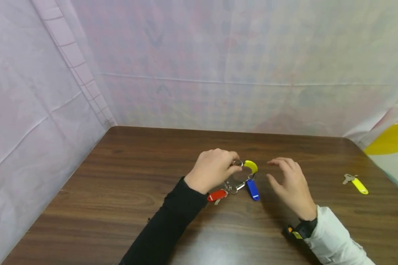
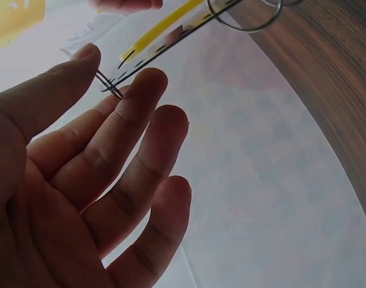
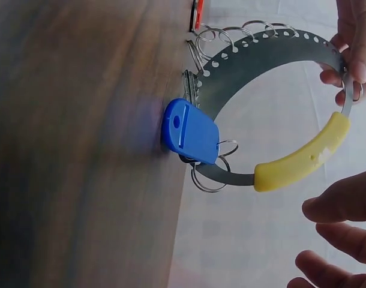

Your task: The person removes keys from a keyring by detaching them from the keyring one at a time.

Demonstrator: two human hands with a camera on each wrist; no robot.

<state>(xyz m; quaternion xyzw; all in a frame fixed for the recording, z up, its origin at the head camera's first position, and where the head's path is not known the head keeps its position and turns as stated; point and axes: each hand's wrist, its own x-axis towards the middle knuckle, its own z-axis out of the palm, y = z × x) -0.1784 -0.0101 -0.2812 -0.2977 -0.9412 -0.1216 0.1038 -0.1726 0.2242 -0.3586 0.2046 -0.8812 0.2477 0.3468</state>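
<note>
A big metal key hoop (image 3: pixel 222 90) with a row of holes stands upright over the table. Its yellow grip (image 3: pixel 303 153) faces my right hand. At the top, my left hand (image 1: pixel 215 167) pinches a small split ring (image 2: pixel 110 85) at the perforated band between thumb and finger. Several split rings hang from the holes. A blue key tag (image 1: pixel 253 189) and a red key tag (image 1: pixel 217 195) dangle low on the hoop, close to the tabletop. Just right of the yellow grip, my right hand (image 1: pixel 292 187) holds nothing, its thumb and fingers spread apart.
Toward the right side of the brown wooden table (image 1: pixel 119 184) lies a key (image 1: pixel 348 178) with a yellow tag (image 1: pixel 359 186). A pale patterned cloth (image 1: pixel 219 73) hangs behind the table and along its left side.
</note>
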